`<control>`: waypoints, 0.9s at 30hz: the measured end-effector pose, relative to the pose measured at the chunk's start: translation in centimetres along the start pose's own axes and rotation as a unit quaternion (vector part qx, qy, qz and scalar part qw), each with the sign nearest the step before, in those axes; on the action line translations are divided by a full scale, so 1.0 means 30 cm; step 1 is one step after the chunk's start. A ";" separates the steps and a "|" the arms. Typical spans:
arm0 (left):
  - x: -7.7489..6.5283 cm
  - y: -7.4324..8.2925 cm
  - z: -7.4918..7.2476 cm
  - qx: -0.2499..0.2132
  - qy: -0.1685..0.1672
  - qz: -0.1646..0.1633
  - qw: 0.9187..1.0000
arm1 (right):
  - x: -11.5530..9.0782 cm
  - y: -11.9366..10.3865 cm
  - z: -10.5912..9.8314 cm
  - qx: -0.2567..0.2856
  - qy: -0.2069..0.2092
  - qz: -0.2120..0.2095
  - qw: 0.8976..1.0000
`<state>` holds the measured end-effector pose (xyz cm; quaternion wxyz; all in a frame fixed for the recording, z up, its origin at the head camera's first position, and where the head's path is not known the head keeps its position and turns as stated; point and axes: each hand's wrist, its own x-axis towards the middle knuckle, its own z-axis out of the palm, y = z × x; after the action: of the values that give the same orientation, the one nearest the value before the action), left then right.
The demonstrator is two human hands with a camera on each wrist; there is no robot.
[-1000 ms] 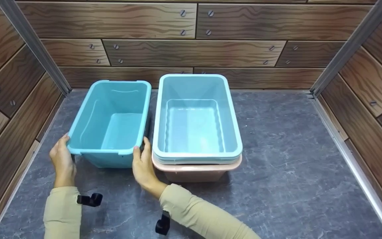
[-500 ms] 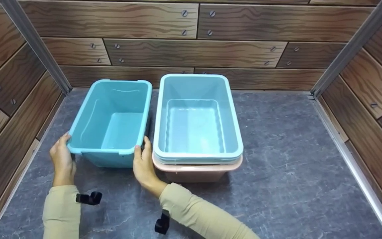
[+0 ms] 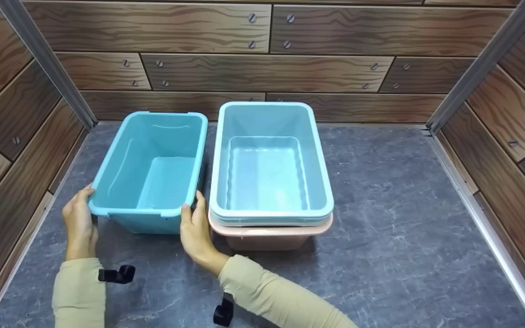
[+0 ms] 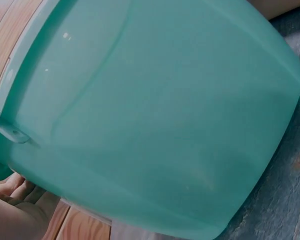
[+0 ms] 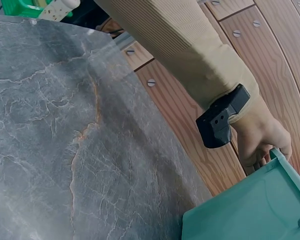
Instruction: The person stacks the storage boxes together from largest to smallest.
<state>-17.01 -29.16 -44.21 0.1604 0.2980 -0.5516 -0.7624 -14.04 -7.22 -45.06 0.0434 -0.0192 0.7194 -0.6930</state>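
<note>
In the head view, a turquoise plastic bin (image 3: 151, 223) stands at the left, its inside bare. My left hand (image 3: 79, 225) grips the bin's near left corner at the rim. At the near right corner my right hand (image 3: 196, 232) holds it, thumb on the rim and fingers along the side wall. The left wrist view is filled by the bin's wall (image 4: 165, 110), with part of the left hand (image 4: 22, 215) under the rim. In the right wrist view the left hand (image 5: 265, 137) wraps the rim at the corner.
Close to the right of the right hand stands a nested stack: a light blue bin (image 3: 267, 177) on top, a pink bin (image 3: 267, 241) at the bottom. Wood-patterned walls (image 3: 203, 27) enclose the grey marbled tabletop (image 3: 404, 218). A green container (image 5: 22, 7) shows beyond its edge.
The turquoise bin's near end has shifted slightly toward me and left, with both hands on it. The stack of bins stays in place.
</note>
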 end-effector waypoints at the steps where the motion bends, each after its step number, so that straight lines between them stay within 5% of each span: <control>1: 0.000 0.002 -0.005 0.008 0.000 -0.003 1.000 | -0.003 0.000 0.000 0.000 0.000 0.000 1.000; 9: -0.005 0.012 -0.038 0.042 0.013 -0.012 0.999 | -0.033 0.001 0.003 -0.006 0.011 0.000 1.000; 18: -0.003 0.033 -0.043 0.133 0.000 -0.004 0.991 | -0.014 0.000 -0.003 -0.002 0.008 0.001 1.000; 27: 0.013 0.037 -0.031 0.141 -0.020 -0.009 0.990 | 0.009 -0.002 -0.005 0.008 -0.002 0.009 1.000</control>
<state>-16.82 -30.46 -43.47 0.0989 0.3077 -0.6539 -0.6841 -14.32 -7.10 -45.00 0.0508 -0.0139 0.7142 -0.6979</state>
